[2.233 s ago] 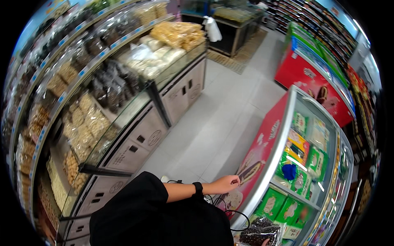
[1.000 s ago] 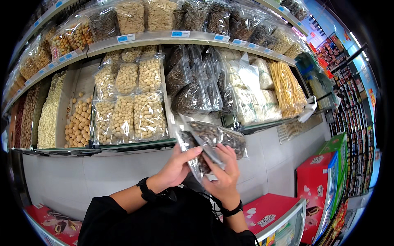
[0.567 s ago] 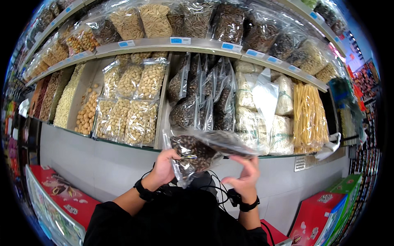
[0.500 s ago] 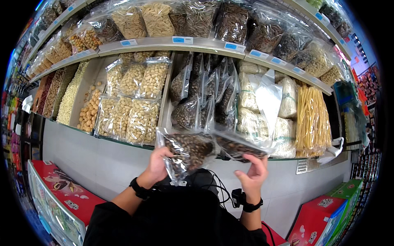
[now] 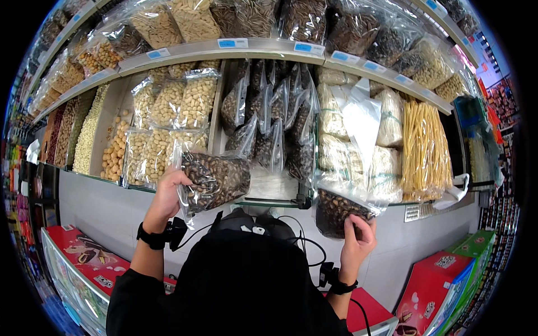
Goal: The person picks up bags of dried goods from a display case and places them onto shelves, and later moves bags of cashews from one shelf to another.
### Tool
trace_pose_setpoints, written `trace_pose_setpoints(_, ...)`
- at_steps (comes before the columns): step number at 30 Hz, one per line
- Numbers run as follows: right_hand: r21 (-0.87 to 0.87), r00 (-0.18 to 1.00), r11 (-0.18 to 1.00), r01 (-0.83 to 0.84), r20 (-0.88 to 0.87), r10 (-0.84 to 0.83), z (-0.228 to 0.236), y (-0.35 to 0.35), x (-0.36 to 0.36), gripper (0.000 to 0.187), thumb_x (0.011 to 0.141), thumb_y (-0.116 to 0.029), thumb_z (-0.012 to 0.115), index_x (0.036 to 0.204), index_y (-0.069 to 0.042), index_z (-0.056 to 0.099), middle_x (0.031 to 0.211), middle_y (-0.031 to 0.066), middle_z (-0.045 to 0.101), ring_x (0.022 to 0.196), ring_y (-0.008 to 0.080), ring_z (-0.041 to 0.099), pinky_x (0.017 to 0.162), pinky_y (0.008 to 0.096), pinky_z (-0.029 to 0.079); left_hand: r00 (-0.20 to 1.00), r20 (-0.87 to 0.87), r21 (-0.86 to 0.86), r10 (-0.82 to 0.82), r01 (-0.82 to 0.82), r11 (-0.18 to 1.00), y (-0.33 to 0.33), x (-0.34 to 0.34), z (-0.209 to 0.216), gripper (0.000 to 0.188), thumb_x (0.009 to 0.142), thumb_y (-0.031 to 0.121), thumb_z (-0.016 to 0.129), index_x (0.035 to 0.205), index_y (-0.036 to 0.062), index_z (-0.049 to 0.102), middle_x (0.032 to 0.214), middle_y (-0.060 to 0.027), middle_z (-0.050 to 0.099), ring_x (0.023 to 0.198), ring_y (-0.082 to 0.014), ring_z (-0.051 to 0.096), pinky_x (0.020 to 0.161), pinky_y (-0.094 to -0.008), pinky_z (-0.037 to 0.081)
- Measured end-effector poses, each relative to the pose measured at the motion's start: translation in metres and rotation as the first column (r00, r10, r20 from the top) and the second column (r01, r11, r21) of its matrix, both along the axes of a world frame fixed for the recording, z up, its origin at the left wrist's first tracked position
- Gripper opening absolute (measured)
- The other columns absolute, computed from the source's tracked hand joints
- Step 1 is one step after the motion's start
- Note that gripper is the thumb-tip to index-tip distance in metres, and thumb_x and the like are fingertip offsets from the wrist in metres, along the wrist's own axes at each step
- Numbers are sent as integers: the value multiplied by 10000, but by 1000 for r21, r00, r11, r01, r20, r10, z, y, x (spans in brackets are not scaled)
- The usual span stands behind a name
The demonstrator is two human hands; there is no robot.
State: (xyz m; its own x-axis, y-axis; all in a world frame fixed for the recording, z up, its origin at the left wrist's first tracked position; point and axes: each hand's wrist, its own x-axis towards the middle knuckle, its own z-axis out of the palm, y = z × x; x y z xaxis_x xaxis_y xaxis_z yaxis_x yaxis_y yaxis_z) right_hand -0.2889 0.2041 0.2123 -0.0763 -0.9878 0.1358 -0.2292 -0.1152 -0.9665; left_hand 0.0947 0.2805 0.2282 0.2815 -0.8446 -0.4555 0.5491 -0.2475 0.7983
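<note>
My left hand (image 5: 167, 195) grips the edge of a clear zip bag of dark seeds (image 5: 217, 180), tilted on its side in front of the bagged peanuts. Off to the right, my right hand (image 5: 360, 242) pinches a second clear bag of dark seeds (image 5: 338, 214) between thumb and fingers, in front of the white noodle bundles. Between the two bags lies the bin of similar dark-seed bags (image 5: 269, 147), which stand upright in rows. A bare patch of bin floor (image 5: 273, 187) shows at its front.
Bags of peanuts (image 5: 175, 106) and loose round nuts (image 5: 116, 151) fill bins to the left. Wrapped white noodles (image 5: 332, 123) and yellow bean-curd sticks (image 5: 426, 151) lie to the right. A shelf edge with price tags (image 5: 196, 50) runs above. Red freezers (image 5: 84, 257) stand behind on both sides.
My hands have moved apart, the left bag going left and the right bag slightly right and down. The bin's bare front floor has come into view between them.
</note>
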Motion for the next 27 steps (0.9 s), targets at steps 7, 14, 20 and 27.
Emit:
trace_pose_setpoints(7,-21,995,995,97,-36,-97,-4,17,9,114,825,61,645,937,50,654,1021,35,531,894,117,567,767,218,452,934,259,3,-248,256,967,-22,-39,-36,578,696,17,417,1271,-34,449,1128,-87,566,1016,-170,532,896,-259,423)
trace_pose_setpoints(14,-80,975,977,196,-93,-203,4,34,14,103,820,68,647,923,56,656,986,33,536,884,116,575,761,217,453,962,17,-62,-274,274,960,-61,-94,-49,415,701,9,454,1113,-14,492,938,-56,550,890,-157,503,819,-268,412)
trace_pose_setpoints(20,-66,950,952,298,-76,-303,2,57,16,71,798,61,676,865,38,673,928,37,546,833,116,564,718,212,454,968,-118,21,-221,225,974,-86,-79,-110,315,730,9,423,1035,-2,499,901,-97,583,802,-201,594,762,-350,519)
trace_pose_setpoints(27,-51,906,920,389,-160,-392,-1,84,7,65,800,42,685,862,22,682,883,29,529,806,110,554,689,201,441,945,161,-104,-284,303,947,-93,-69,-77,479,670,6,414,1131,-1,540,998,-94,601,895,-183,556,837,-270,437)
